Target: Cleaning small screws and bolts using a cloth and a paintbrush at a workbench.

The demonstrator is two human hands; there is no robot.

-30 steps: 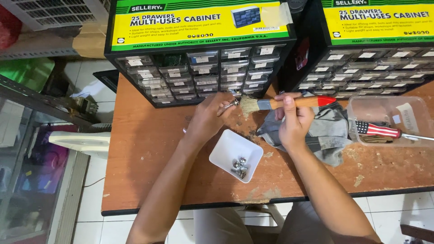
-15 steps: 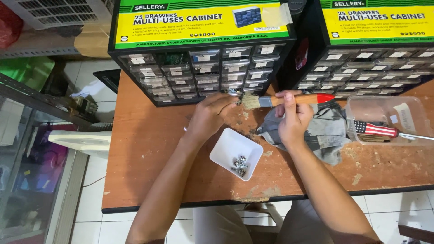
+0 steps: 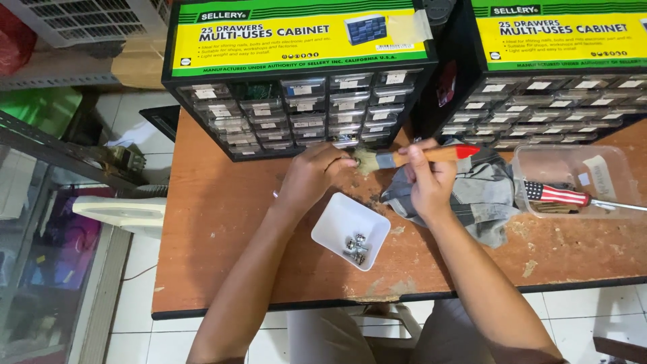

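Fingers (image 3: 431, 156) around level, left-pointing brush (image 3: 418, 157)

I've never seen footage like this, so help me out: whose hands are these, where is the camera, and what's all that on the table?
No machine here: a person wears a camera on the head, looking down at their own hands. The right hand holds a paintbrush with a wooden, red-tipped handle. The left hand pinches something small against the bristles; I cannot tell what. On the brown table lie a white tray with a few metal fasteners, a grey cloth, a clear plastic box and a screwdriver with a flag-patterned handle. Two small-drawer cabinets stand behind.
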